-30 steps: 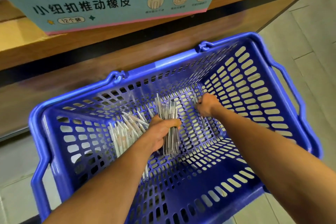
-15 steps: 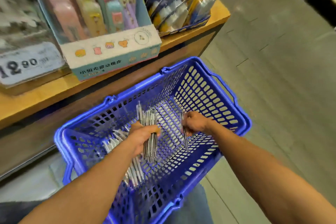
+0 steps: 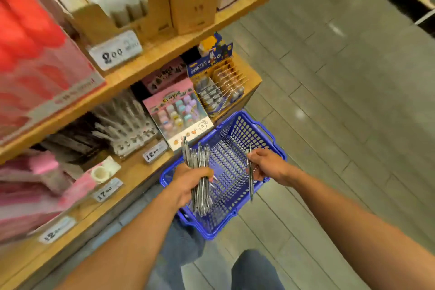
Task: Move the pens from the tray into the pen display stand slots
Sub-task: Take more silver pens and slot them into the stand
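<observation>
Overhead, wooden shelves (image 3: pixel 150 63) fill the left side of a stationery aisle, stacked w/ blurred red packs, brown cartons of white items and price tags, so stock sits at reach height for a person standing over it. On the lower shelf, a rack of dark and pale pens (image 3: pixel 110 129) leans back toward the aisle; judged from the task, that is likely the display stand, though blur hides its slots. Beside it a pink box of pastel erasers (image 3: pixel 179 113) faces outward for shoppers.

Below, a blue basket (image 3: pixel 266 132) rests on the grey floor just beside the shelf base, serving as the tray; its mesh bottom looks bare where visible, but the hands cover part of it.

Both hands hover above the basket. Left hand (image 3: pixel 188 183) is wrapped round a thick bundle of silver pens (image 3: pixel 199 167), fingers curled tight, bundle upright so none slide out. Right hand (image 3: pixel 266 165) pinches 1 pen (image 3: pixel 251 183) apart from the rest, tip hanging down, prob. singled out so it can go into a slot on its own.

Next move, as a guess: carry the pens left to the rack and feed them in 1 at a time.
</observation>
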`<state>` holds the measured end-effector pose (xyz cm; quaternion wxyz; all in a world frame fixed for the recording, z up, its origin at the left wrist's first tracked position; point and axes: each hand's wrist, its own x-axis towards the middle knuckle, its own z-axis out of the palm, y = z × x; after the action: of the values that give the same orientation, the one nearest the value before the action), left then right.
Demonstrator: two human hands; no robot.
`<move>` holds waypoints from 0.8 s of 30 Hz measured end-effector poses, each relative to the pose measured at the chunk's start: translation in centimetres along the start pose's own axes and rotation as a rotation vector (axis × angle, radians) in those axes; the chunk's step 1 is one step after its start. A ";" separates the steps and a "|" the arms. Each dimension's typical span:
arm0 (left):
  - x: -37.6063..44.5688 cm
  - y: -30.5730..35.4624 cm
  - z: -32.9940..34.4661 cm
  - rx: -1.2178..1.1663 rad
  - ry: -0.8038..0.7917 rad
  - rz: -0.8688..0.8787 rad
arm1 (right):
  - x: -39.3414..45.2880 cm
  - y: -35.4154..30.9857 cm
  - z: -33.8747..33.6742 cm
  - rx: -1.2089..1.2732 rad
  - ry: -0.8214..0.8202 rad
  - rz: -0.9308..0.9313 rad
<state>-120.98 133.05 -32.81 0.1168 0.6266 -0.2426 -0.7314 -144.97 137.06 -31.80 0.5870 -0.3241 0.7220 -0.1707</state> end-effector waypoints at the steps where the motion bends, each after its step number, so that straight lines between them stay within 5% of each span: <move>1: -2.5 1.6 -0.6 -0.002 0.004 0.006 | -2.0 -1.9 -0.2 0.034 0.004 -0.009; 12: -23.0 10.6 -7.3 -0.130 0.129 0.155 | -16.7 -15.9 -0.6 0.030 0.003 -0.157; 19: -31.0 8.3 -10.9 -0.292 0.111 0.218 | -21.2 -20.4 1.8 -0.036 -0.096 -0.258; 24: -37.1 4.8 -14.6 -0.410 0.245 0.242 | -24.9 -22.9 6.7 -0.036 -0.191 -0.246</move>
<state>-100.47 143.55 0.08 0.3563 0.6403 -0.1465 -0.6646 -129.94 137.84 -0.72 0.6216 -0.4353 0.6207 -0.1970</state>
